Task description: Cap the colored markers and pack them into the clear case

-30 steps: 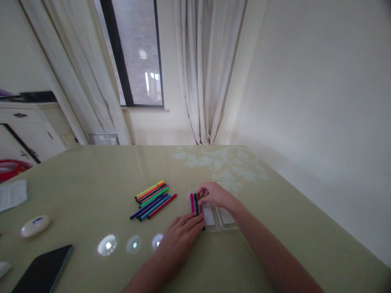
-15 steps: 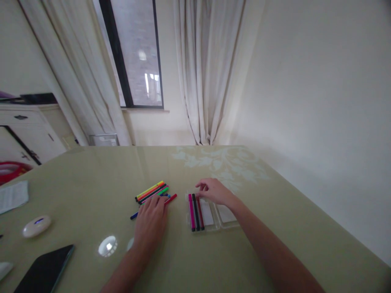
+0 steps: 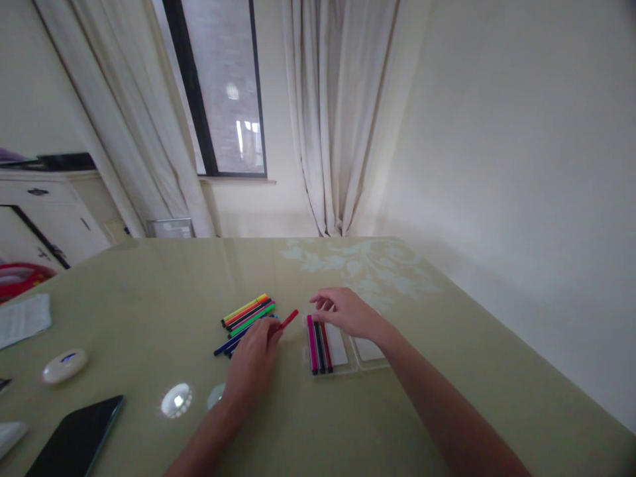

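My left hand (image 3: 256, 351) is closed on a red marker pen (image 3: 289, 319), whose end sticks out to the right past the fingers. Beside that hand lies a loose pile of several marker pens (image 3: 248, 313) in yellow, orange, black, pink, green and blue, partly covered by my fingers. My right hand (image 3: 342, 308) hovers over the top of a clear plastic case (image 3: 354, 364), fingers bent and apart with nothing visible in them. Inside the case, a magenta marker (image 3: 312, 344), a black marker (image 3: 318, 348) and a dark red marker (image 3: 326, 348) lie side by side at the left.
On the table (image 3: 163, 285), a black tablet-like device (image 3: 74, 434), a white oval object (image 3: 65, 366) and a paper sheet (image 3: 24, 320) lie to the left. A wall (image 3: 521, 199) runs along the right side. Beyond the far edge hang curtains (image 3: 338, 119).
My left hand has taken hold of the red marker and moved it slightly right, off the pile. My right hand has shifted a little left, its fingers more spread.
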Demonstrator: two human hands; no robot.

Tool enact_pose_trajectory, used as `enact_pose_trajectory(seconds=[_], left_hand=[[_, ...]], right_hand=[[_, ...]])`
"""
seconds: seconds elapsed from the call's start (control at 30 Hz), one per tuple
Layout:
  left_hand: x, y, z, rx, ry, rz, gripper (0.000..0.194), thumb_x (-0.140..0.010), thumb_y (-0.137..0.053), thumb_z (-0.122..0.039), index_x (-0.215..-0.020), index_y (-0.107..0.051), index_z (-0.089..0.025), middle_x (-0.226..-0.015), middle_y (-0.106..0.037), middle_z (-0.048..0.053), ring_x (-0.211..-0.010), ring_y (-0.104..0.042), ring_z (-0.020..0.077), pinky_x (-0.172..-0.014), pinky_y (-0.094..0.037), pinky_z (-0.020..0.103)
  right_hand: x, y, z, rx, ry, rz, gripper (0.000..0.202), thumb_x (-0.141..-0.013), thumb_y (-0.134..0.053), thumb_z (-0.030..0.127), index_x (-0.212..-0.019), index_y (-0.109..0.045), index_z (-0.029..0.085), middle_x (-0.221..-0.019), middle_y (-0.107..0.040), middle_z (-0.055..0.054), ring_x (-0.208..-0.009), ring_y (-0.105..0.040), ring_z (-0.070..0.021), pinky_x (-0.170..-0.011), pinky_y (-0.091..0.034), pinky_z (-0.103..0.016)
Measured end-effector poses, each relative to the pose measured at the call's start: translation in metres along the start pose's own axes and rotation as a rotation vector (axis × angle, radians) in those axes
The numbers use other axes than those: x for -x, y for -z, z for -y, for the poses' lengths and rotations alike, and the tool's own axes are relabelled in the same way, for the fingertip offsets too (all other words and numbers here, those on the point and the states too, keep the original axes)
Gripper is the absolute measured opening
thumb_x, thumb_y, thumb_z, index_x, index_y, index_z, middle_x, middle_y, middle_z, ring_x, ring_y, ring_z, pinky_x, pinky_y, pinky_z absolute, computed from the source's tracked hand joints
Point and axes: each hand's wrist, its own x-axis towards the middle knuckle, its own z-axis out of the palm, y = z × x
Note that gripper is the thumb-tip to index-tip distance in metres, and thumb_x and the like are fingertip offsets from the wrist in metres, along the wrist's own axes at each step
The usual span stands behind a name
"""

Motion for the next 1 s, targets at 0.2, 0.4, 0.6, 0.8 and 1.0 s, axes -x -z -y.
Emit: enact_pose_trajectory(seconds=[0.2,0.4,0.6,0.8,1.0], left_hand=[[0.009,-0.013,-0.025,0.622,0.095,0.069,0.033,-0.096,-0.057,-0.051,-0.103,-0.062,-0.019,-0.083,-0.071,0.003,-0.077,-0.071,0.0202,-0.066,-0.054,0.029],[0.018,-0.02,-0.033,0.625,0.012,0.12,0.034,-0.101,-0.052,-0.046,-0.115,-0.067,-0.019,-0.096,-0.076,0.006,-0.084,-0.072,0.0205,-0.075,-0.059,0.032],[0.023,-0.022,-0.026,0.273,-0.201,0.07,0.026,-0.102,-0.05,-0.036,-0.115,-0.071,-0.025,-0.106,-0.076,0.006,-0.099,-0.071,0.022,-0.089,-0.058,0.034],[0.028,-0.026,-0.023,0.029,-0.442,0.132,0.03,-0.103,-0.05,-0.029,-0.126,-0.068,-0.028,-0.122,-0.072,0.01,-0.113,-0.067,0.0236,-0.099,-0.056,0.039],[0.032,-0.033,-0.023,0.057,-0.449,0.147,0.04,-0.103,-0.051,-0.028,-0.142,-0.055,-0.029,-0.128,-0.071,0.009,-0.115,-0.068,0.0223,-0.1,-0.057,0.037]], right_hand=[[0.004,-0.004,0.018,-0.222,0.023,0.018,0.018,-0.087,-0.072,0.03,-0.099,-0.076,0.017,-0.09,-0.079,-0.006,-0.081,-0.073,-0.0192,-0.075,-0.055,-0.028],[0.002,0.002,0.015,-0.294,0.026,0.016,0.019,-0.086,-0.071,0.029,-0.099,-0.077,0.017,-0.089,-0.079,-0.005,-0.081,-0.072,-0.0182,-0.077,-0.055,-0.029],[-0.004,0.021,-0.013,-0.154,-0.072,-0.079,0.02,-0.085,-0.067,0.028,-0.096,-0.079,0.016,-0.082,-0.078,-0.005,-0.076,-0.07,-0.0184,-0.072,-0.053,-0.028],[-0.01,0.019,-0.033,-0.212,-0.154,-0.037,0.026,-0.082,-0.061,0.017,-0.101,-0.079,0.014,-0.078,-0.075,-0.004,-0.073,-0.068,-0.0162,-0.069,-0.052,-0.026],[-0.008,0.017,-0.022,-0.424,-0.166,0.015,0.029,-0.083,-0.055,0.016,-0.101,-0.078,0.017,-0.085,-0.073,-0.004,-0.074,-0.064,-0.0131,-0.069,-0.052,-0.023]])
